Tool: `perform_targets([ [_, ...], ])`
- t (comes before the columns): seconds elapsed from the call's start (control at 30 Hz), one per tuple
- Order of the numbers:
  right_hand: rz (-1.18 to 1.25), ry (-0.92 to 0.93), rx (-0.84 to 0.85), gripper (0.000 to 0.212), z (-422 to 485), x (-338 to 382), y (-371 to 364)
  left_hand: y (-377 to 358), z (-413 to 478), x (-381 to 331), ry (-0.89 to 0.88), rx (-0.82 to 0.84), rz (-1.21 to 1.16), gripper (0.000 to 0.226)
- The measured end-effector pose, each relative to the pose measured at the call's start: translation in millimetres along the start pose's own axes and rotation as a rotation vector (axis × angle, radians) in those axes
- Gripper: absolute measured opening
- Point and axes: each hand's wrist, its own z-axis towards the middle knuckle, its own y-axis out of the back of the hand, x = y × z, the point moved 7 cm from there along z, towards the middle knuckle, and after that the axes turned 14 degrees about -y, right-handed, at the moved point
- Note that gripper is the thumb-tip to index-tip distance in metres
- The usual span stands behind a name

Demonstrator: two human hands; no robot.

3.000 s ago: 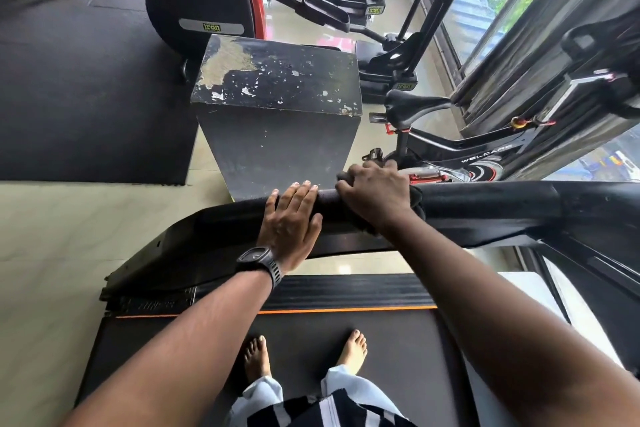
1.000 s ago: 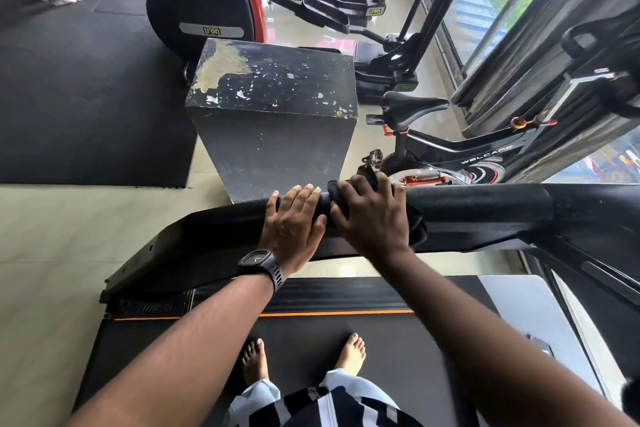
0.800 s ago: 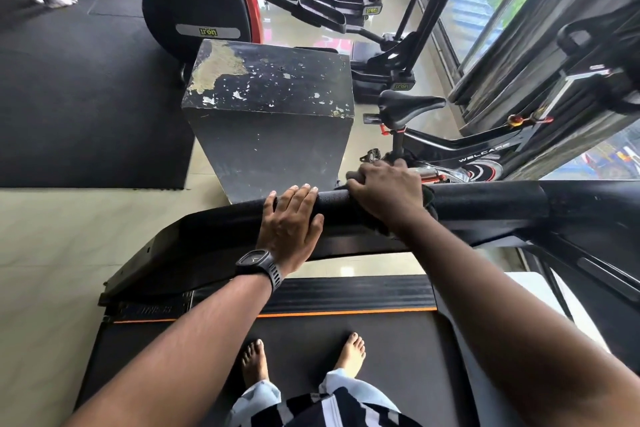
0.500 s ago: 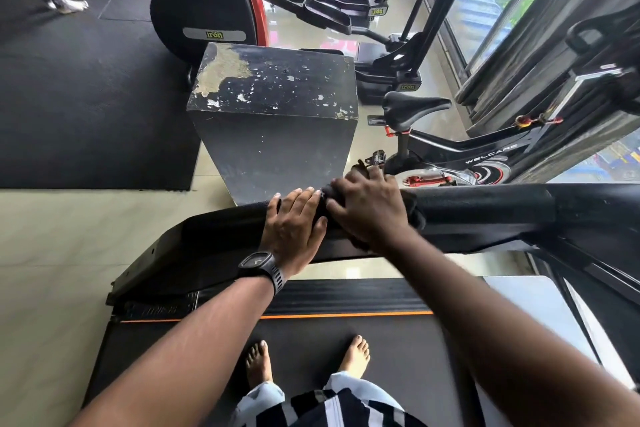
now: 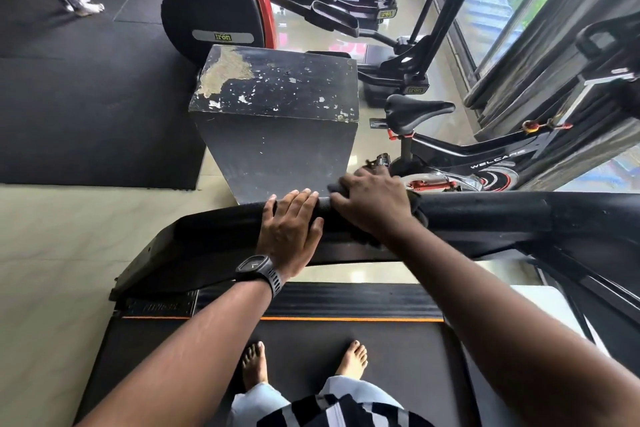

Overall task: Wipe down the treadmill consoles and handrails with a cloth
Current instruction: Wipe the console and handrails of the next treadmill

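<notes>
A black padded handrail (image 5: 485, 211) of the treadmill runs across the middle of the view. My left hand (image 5: 289, 229), with a dark watch on its wrist, lies flat on the rail with straight fingers. Just to its right, my right hand (image 5: 372, 199) grips a dark cloth (image 5: 417, 210) wrapped over the rail; only the cloth's edges show past my fingers and wrist. I stand barefoot on the treadmill belt (image 5: 311, 340).
A scuffed black box (image 5: 277, 107) stands right behind the rail. A spin bike (image 5: 450, 149) sits to the right, with elliptical machines (image 5: 346, 10) and a red-and-black machine (image 5: 214, 3) beyond. Another person's feet (image 5: 83, 7) are on the black floor mat at far left. Windows line the right side.
My right hand has slid back and forth along the rail with the cloth, now sitting slightly right of where it was half a second ago. My left hand has stayed in place.
</notes>
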Motion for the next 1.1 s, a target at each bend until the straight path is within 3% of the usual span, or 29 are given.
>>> perform_targets([
  [0.07, 0.045, -0.147, -0.021, 0.047, 1.4, -19.5, 2.0, -0.9, -1.7, -1.7, 0.017, -0.009, 0.014, 0.047],
  [0.13, -0.011, -0.221, -0.150, 0.049, -23.4, -21.8, 1.2, -2.5, -2.8, -1.2, 0.018, -0.014, 0.028, 0.047],
  [0.23, -0.030, -0.126, -0.252, 0.050, -54.1, -3.5, -11.8, -4.1, -4.9, -0.9, 0.034, -0.015, 0.054, 0.047],
  [0.37, -0.060, 0.079, -0.194, 0.046, -27.7, 11.8, -2.4, -4.4, -3.7, -0.5, -0.005, -0.005, 0.063, 0.048],
  [0.47, 0.011, -0.051, -0.017, 0.048, -1.1, -2.2, 0.6, -3.6, -3.1, 0.8, -0.005, 0.013, 0.064, 0.048],
  [0.53, 0.010, -0.192, -0.068, 0.048, -12.0, -13.5, 0.0, -3.4, -3.8, 0.4, -0.011, 0.017, 0.060, 0.049],
  [0.6, -0.039, -0.222, -0.174, 0.050, -39.9, -10.0, -5.7, -2.9, -3.1, 0.2, -0.027, 0.014, 0.065, 0.049],
  [0.73, -0.104, -0.055, -0.239, 0.051, -50.2, 0.7, -10.0, -2.9, -2.6, 0.0, -0.015, 0.008, 0.072, 0.049],
  [0.83, -0.090, 0.014, -0.111, 0.054, -15.6, 0.9, 1.2, -3.9, -1.9, 0.3, -0.029, 0.011, 0.078, 0.049],
  [0.93, 0.005, -0.180, -0.029, 0.048, 3.5, -13.2, 1.0, -4.2, -2.7, 0.9, -0.025, 0.018, 0.087, 0.049],
  [1.03, -0.023, -0.303, -0.161, 0.050, -30.3, -13.4, -6.5, -4.9, -2.7, 1.2, -0.031, 0.021, 0.092, 0.049],
  [1.1, -0.026, -0.251, -0.241, 0.050, -55.6, -5.5, -14.2, -5.1, -2.8, 1.0, -0.034, 0.009, 0.096, 0.049],
])
